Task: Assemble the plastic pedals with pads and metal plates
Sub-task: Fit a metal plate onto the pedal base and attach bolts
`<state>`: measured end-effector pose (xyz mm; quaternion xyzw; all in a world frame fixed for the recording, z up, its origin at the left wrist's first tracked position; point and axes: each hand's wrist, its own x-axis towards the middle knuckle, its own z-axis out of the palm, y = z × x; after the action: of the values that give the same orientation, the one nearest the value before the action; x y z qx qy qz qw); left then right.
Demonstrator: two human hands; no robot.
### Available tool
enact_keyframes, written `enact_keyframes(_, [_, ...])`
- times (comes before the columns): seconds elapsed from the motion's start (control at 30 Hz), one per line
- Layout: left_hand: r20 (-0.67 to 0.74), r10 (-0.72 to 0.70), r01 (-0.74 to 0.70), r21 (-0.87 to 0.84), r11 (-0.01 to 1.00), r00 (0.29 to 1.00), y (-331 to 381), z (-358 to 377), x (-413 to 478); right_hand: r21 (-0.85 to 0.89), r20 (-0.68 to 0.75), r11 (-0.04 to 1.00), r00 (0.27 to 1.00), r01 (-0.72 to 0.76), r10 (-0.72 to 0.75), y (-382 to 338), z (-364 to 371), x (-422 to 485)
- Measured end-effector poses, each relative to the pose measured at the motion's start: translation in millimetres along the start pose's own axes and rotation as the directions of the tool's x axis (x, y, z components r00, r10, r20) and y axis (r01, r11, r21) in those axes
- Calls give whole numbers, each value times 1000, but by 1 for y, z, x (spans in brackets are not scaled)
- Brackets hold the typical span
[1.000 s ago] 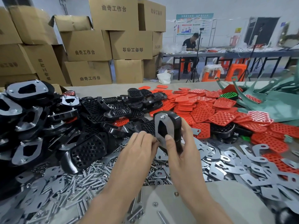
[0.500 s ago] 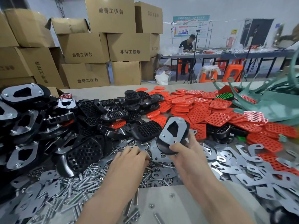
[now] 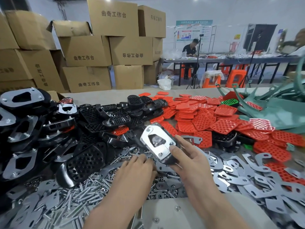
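At far left on the bench [image 3: 102,96], a stack of finished pedals [image 3: 21,103] lies with plates up; just right of it, a heap of bare black pedal shells [image 3: 85,159] with perforated faces; in front of the heap, loose bolts [image 3: 79,200] are scattered among flat metal pieces; the left hand [image 3: 140,169] lies palm down on the small hardware at centre, fingertips among the bolts and nuts, cannot tell whether it pinches anything; just right of it and slightly higher, the pedal [image 3: 165,161] is held off the bench, tilted, its metal plate [image 3: 160,151] facing the camera; the left fingertips are near the pedal's lower edge but apart from it; the right hand [image 3: 189,159] grips the pedal from the right side, thumb pressed on the plate, other fingers behind and under the black body; behind the pedal and to the right, a pile of red pads [image 3: 206,119]; nearer, right of the right hand, loose hooked metal plates [image 3: 247,176] are spread over more red pads; at far right, green plastic parts [image 3: 280,113]; stacked cardboard boxes [image 3: 85,50] stand beyond the bench.
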<state>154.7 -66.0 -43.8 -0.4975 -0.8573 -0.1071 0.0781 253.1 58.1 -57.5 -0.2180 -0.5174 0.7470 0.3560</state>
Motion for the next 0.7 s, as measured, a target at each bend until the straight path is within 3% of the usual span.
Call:
enact_keyframes(0.17, [-64,7,-15,-134,991,998,5,-5,-5,38,-41,999,999,-16,18,2,-4,3])
enact_keyframes(0.27, [-94,-78,49,-274,961,993,8,-6,-7,57,-65,998,998,-18,22,4,-6,5])
enact_keyframes(0.4, [-113,-252,147,-561,815,961,5,-5,-4,-43,-110,999,994,0,-5,11,-8,5])
enact_keyframes(0.57, [-247,-276,14,-721,693,929,9,-9,0,-220,-54,970,992,99,-114,6,-4,-2])
enact_keyframes(0.7, [-294,-236,-69,-748,660,926,10,-10,0,-317,34,935,987,161,-158,1,2,-6])
